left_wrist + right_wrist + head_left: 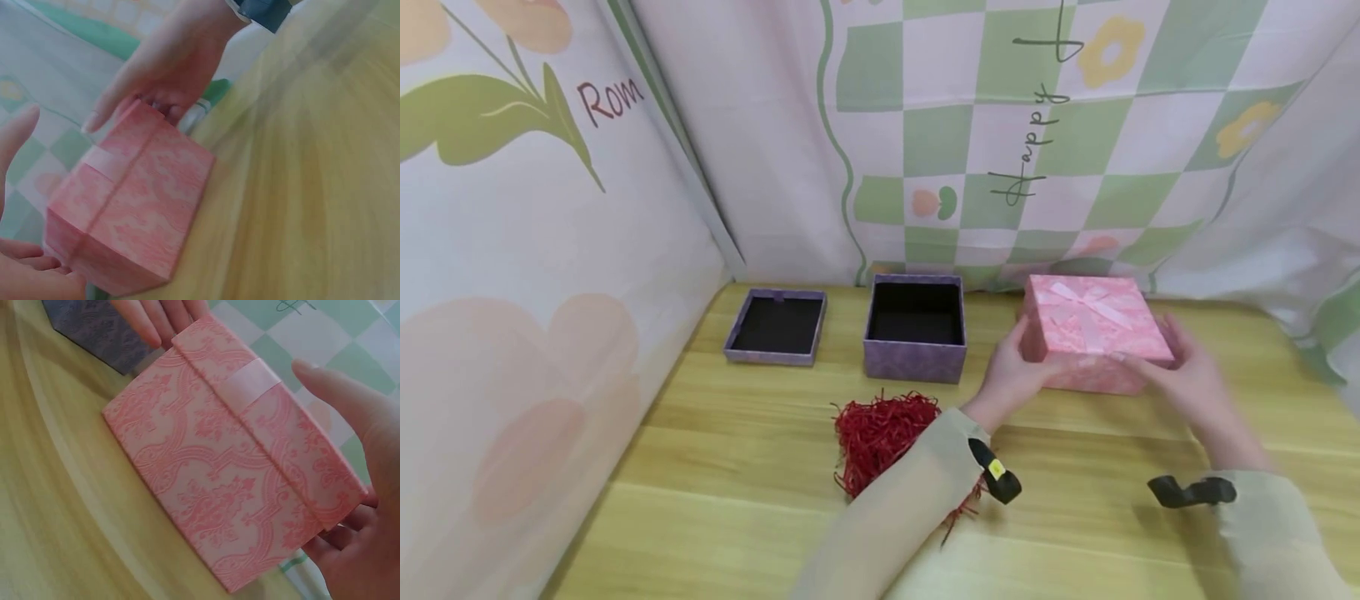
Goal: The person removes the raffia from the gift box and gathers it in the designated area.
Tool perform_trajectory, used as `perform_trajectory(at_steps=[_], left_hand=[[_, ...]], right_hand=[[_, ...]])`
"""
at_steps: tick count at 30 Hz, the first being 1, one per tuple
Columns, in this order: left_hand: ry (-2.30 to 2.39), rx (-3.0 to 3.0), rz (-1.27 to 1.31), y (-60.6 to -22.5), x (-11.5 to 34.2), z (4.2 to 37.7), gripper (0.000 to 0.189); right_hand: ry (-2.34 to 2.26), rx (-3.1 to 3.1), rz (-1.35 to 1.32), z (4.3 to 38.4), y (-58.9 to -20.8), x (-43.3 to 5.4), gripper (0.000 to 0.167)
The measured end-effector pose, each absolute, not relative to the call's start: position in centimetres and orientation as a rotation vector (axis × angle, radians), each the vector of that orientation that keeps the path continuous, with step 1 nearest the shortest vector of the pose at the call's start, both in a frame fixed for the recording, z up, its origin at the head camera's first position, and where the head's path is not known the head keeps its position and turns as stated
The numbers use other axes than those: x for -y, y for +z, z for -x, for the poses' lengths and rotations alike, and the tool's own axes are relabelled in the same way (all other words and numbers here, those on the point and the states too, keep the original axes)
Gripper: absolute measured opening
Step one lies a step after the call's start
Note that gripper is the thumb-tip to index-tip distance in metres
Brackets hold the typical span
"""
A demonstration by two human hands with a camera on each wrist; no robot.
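Note:
A pink patterned gift box (1127, 329) with a ribbon bow on its lid sits at the right of the table's back edge, its lid on. My left hand (1015, 371) holds its left side, the thumb reaching along the front edge of the lid. On the opposite side, my right hand (1198, 387) holds the box with fingers bent against the side wall and thumb toward the lid's front edge. The right wrist view shows the patterned front of the box (206, 462) and the left fingers (147, 322) at its far corner.
Left of the pink box stands an open purple box (916, 362) with a dark inside. Its lid (771, 359) lies upturned farther left. A pile of red shredded paper (883, 433) is partly behind my left forearm. Printed curtains (775, 150) border the table.

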State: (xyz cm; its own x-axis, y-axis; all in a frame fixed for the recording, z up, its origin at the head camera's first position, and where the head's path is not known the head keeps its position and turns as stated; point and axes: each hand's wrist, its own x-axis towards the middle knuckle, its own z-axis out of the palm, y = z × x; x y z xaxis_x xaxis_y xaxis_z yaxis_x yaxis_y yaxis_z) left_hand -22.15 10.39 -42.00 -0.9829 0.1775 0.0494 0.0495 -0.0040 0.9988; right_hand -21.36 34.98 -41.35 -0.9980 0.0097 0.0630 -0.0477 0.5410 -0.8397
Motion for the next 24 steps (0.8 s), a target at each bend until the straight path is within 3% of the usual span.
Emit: perform_trajectory(at_steps=[10, 24], left_hand=[[2.153, -2.072, -0.262, -44.2, -11.4, 22.3, 0.096], [2.051, -2.358, -0.435, -45.1, -11.5, 22.9, 0.077]], right_hand=[[1.43, 2.751, 0.023, 21.5, -42.5, -35.5, 0.094], [1.41, 2.748, 0.019, 21.1, -42.5, -35.1, 0.091]])
